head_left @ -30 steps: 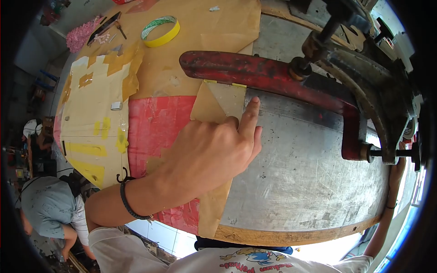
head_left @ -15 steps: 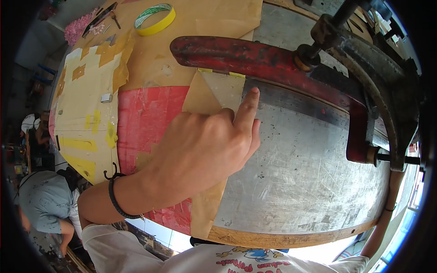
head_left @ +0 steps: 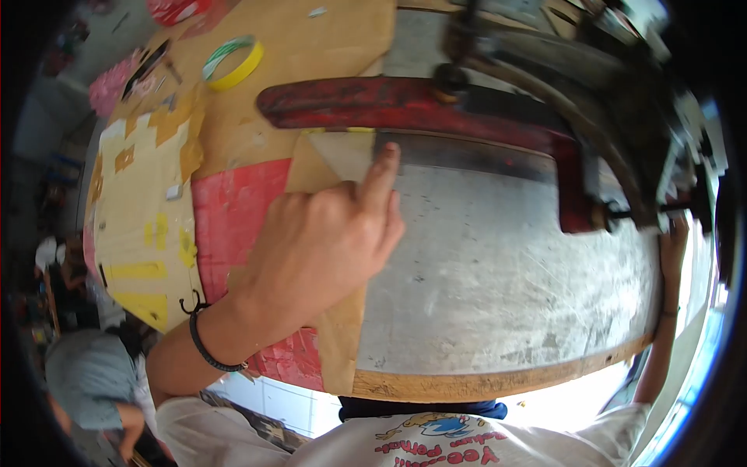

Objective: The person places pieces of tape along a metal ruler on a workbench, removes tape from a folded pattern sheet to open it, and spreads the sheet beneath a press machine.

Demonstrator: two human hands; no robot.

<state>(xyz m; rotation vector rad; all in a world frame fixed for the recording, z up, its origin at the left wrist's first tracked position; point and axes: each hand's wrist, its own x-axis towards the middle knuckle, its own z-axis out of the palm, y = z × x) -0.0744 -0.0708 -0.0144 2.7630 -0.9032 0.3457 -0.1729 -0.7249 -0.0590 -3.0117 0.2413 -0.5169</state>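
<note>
My left hand [head_left: 323,237] lies over the near left corner of a grey metal plate [head_left: 498,272]. Its index finger is stretched out, with the tip at the dark strip [head_left: 475,153] along the plate's back edge; the other fingers curl and hold nothing visible. Under this hand lies brown paper [head_left: 340,342], beside a red taped surface [head_left: 241,206]. Just behind the fingertip runs a long red metal bar [head_left: 350,105], joined to a dark cast-metal arm [head_left: 560,74] with bolts. At the far right, my right hand [head_left: 675,226] is beside the arm's lower end; its fingers are blurred and partly hidden.
A roll of yellow tape [head_left: 237,70] lies on the brown board [head_left: 327,39] at the back. On the left are a cream taped sheet [head_left: 140,210] with a small metal block [head_left: 173,192], and pink material [head_left: 113,89]. Another person [head_left: 93,381] bends over at lower left.
The whole view has shifted, so the bar, plate and my left hand appear further left. My right hand now shows beside the cast arm, which looks tilted differently and blurred.
</note>
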